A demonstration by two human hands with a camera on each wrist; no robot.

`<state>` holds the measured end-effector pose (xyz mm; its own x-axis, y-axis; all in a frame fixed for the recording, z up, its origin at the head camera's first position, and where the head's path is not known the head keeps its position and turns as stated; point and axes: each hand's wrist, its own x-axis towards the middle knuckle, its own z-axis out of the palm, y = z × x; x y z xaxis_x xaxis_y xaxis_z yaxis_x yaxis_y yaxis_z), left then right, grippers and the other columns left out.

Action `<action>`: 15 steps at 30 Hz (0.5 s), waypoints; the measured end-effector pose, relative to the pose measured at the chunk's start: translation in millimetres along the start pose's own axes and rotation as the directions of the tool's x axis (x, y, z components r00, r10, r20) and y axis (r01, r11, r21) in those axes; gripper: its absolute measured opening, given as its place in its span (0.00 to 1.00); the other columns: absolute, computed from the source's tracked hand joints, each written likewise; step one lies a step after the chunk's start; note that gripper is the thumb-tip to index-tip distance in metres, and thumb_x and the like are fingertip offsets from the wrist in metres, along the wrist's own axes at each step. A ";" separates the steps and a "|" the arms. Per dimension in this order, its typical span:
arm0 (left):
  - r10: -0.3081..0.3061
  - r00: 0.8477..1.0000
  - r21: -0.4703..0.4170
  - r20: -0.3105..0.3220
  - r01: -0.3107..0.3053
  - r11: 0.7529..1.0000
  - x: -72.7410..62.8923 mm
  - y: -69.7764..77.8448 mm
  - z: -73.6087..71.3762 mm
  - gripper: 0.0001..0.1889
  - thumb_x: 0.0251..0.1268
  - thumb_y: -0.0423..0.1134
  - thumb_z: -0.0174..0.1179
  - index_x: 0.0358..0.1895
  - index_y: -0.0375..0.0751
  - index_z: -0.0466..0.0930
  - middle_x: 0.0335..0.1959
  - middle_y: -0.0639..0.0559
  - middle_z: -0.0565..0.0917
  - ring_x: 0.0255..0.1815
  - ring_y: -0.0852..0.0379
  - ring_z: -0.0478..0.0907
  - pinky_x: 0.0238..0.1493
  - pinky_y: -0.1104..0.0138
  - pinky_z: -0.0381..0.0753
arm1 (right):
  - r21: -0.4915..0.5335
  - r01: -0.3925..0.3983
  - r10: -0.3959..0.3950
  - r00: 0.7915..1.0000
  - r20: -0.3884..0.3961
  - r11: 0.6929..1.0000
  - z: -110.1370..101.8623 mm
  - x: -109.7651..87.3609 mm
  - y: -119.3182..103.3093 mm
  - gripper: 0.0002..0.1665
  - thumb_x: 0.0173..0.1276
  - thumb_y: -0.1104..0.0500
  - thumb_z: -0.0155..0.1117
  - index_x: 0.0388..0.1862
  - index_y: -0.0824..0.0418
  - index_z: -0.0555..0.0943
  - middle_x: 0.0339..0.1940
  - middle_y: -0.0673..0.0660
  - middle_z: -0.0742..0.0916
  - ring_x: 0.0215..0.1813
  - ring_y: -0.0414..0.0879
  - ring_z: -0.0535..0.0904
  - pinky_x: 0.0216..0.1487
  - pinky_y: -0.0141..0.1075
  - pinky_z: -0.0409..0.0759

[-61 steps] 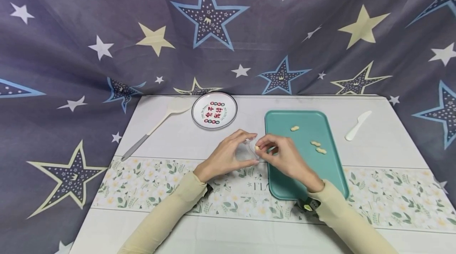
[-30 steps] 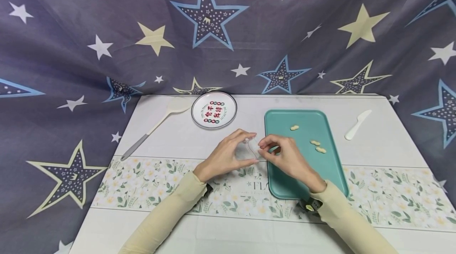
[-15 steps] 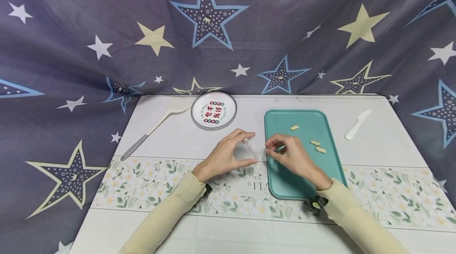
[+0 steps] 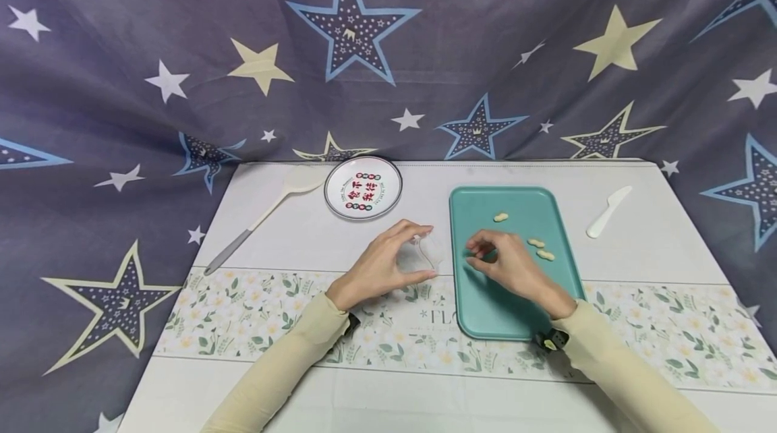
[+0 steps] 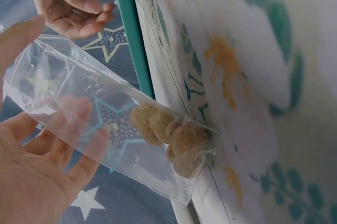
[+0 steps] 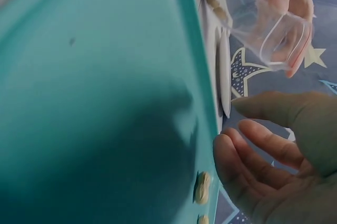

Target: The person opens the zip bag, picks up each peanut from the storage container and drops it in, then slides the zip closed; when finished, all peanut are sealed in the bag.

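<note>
My left hand (image 4: 379, 261) holds a clear zip-lock bag (image 5: 121, 150) by its mouth, thumb on one side and fingers on the other, so the mouth gapes. Several peanuts in their shells (image 5: 184, 142) lie at the bottom of the bag in the left wrist view. Over the left part of a teal tray (image 4: 498, 318), my right hand (image 4: 510, 264) hovers with thumb and fingertips apart, holding nothing. Three peanuts lie on the tray: one peanut (image 4: 500, 217) towards the back, and a pair (image 4: 545, 255) just right of my right hand.
A white plate (image 4: 388, 197) with red lettering stands at the back. Left of it lies a spatula (image 4: 267, 214) with a grey handle. To the right of the tray is a white knife (image 4: 609, 212). A star-patterned curtain (image 4: 231, 109) hangs behind the table.
My right hand let go of a peanut at the bag's mouth and drew away rightward over the tray, its fingers parting. The left hand keeps holding the bag in nearly the same place.
</note>
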<state>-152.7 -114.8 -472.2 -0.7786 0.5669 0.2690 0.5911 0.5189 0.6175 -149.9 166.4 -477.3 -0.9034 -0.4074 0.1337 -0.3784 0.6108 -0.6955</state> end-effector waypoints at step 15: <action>0.002 1.000 -0.006 -0.004 -0.002 1.000 -0.3 -0.8 -0.5 0.42 0.57 0.55 0.78 0.73 0.43 0.74 0.62 0.48 0.82 0.60 0.53 0.81 0.66 0.60 0.83 | -0.116 -0.023 0.022 1.000 -0.010 0.993 -18.7 8.6 20.5 0.12 0.64 0.67 0.76 0.47 0.66 0.87 0.42 0.62 0.91 0.41 0.54 0.88 0.44 0.49 0.89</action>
<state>-153.0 -115.7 -472.5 -0.7781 0.5657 0.2730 0.5916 0.5138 0.6213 -169.2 188.0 -477.2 -0.9134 -0.3873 0.1253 -0.3785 0.6948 -0.6115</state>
